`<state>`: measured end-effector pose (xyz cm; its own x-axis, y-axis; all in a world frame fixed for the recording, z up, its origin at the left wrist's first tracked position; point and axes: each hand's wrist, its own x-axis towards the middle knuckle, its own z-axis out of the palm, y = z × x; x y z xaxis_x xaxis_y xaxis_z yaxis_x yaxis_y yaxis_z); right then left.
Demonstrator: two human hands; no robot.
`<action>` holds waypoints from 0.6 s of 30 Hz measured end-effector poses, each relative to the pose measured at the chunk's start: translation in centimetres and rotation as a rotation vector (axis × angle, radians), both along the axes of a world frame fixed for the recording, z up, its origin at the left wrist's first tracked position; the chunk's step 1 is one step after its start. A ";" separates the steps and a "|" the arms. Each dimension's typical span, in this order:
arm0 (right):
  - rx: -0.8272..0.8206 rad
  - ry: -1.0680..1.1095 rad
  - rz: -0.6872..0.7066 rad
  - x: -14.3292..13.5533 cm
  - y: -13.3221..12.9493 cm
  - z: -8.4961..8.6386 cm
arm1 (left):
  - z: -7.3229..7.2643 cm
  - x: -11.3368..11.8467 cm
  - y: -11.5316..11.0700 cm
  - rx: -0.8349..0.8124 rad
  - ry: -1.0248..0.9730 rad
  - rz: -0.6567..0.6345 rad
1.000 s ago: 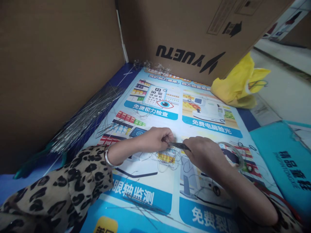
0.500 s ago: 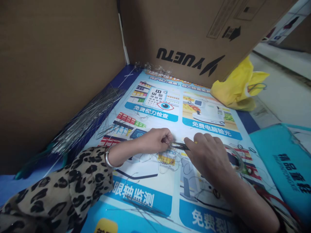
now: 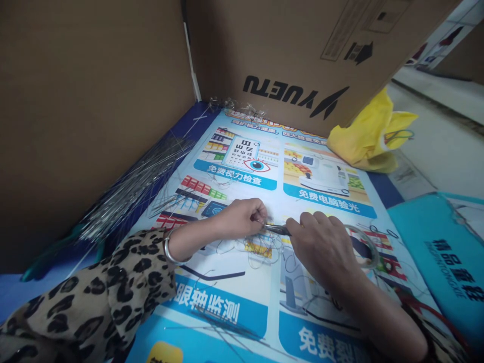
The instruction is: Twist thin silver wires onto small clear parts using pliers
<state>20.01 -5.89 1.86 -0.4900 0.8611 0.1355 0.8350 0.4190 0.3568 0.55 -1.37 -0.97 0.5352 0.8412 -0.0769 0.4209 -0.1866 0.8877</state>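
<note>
My left hand (image 3: 247, 218) is closed in a pinch on thin wire, above the middle of a printed poster (image 3: 302, 214). Loops of wire (image 3: 266, 244) spread out just below its fingertips. My right hand (image 3: 321, 242) is wrapped round a pair of pliers (image 3: 277, 229), whose dark jaws point left and meet the wire at my left fingertips. Those jaws look closed. My palm hides the plier handles. A clear ring, like a tape roll (image 3: 372, 249), lies beyond my right wrist.
A bundle of straight wires (image 3: 132, 186) lies at the left along a cardboard wall (image 3: 94, 101). Loose wires (image 3: 227, 322) lie in front, and bent wire pieces (image 3: 245, 111) at the back. A yellow bag (image 3: 366, 136) and a turquoise box (image 3: 438, 252) are at the right.
The plier jaws, slightly apart before, have come together at the wire. My right hand has shifted slightly down and left. My left hand has hardly moved.
</note>
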 end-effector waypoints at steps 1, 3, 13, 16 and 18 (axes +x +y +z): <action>0.001 0.000 -0.001 0.0 0.0 0.0 | 0.0 0.0 0.0 0.005 0.004 0.004; 0.004 -0.004 -0.003 0.0 0.0 -0.1 | 0.0 0.1 0.0 0.012 0.009 0.010; 0.044 -0.029 -0.050 -0.4 -0.4 -0.3 | -0.5 0.3 -0.1 0.052 0.004 0.072; 0.046 -0.036 -0.061 -0.5 -0.5 -0.4 | -0.6 0.5 -0.1 0.036 -0.007 0.090; 0.047 -0.044 -0.072 -0.5 -0.5 -0.4 | -0.6 0.6 -0.2 0.025 -0.013 0.105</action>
